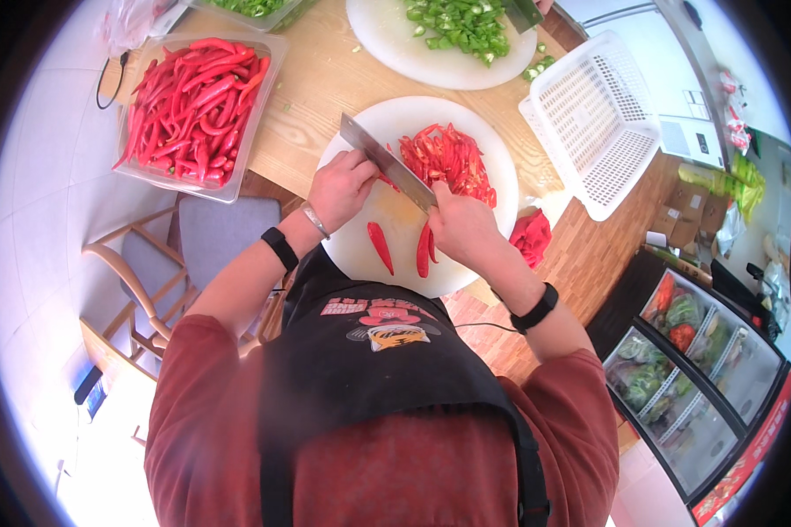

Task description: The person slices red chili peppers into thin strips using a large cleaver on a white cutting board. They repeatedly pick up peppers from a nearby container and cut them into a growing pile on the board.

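Note:
A Chinese cleaver (390, 163) is gripped in my right hand (463, 221), its blade slanting across a round white cutting board (343, 247). My left hand (343, 188) has its fingers curled beside the blade, around a red chili pepper (389, 182) that is mostly hidden. On the blade's far side lies a heap of cut red chili (451, 161) showing pale seeds. Nearer to me, a whole red chili (381, 248) rests alone on the board. Another red chili (423, 253) lies by my right hand, with one more partly hidden under the fingers.
A clear plastic tub (236, 178) of red chilies stands at the left. Ahead, a second board (382, 49) bears chopped green peppers (465, 29) and another person's cleaver (522, 13). At right are a white plastic basket (590, 125), a red cloth-like bundle (531, 237) and a glass-door fridge (689, 369).

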